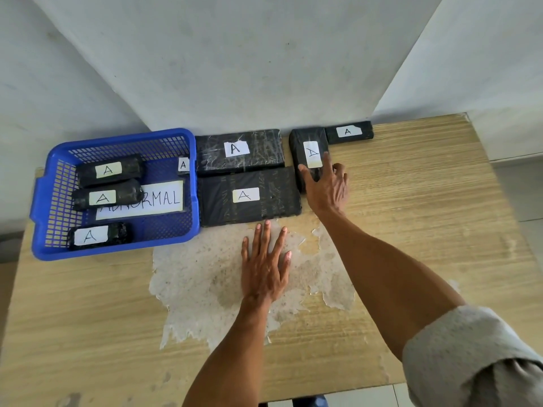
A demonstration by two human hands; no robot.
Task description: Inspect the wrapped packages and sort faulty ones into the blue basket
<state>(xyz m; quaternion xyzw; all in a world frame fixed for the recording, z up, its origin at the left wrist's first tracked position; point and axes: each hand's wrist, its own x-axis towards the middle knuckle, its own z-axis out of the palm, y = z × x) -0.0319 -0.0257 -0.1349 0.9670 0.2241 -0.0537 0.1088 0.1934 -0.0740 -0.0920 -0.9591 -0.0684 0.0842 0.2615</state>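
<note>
Your right hand (327, 186) lies spread over the near end of the small black package (305, 136), the third package to the right of the blue basket (117, 140). The thumb is on its left edge and a finger lies beside its white label, with the fingers fairly straight. No closed grip is evident. Your left hand (264, 265) rests flat and empty on the counter (411, 201), just in front of the large flat package (249, 198) that sits against the basket's right wall. A taped package (239, 151) lies behind that one. A slim package (349, 132) lies farthest right of the basket, by the wall. Three wrapped packages (108, 170) are already in the basket, over a sheet marked "ABNORMAL" (141, 201). Judgement: the small package looks like a firm, light block in glossy film that may be slippery. Take it across its narrow width, thumb against fingers, clear of the label, then turn it to check each face.
</note>
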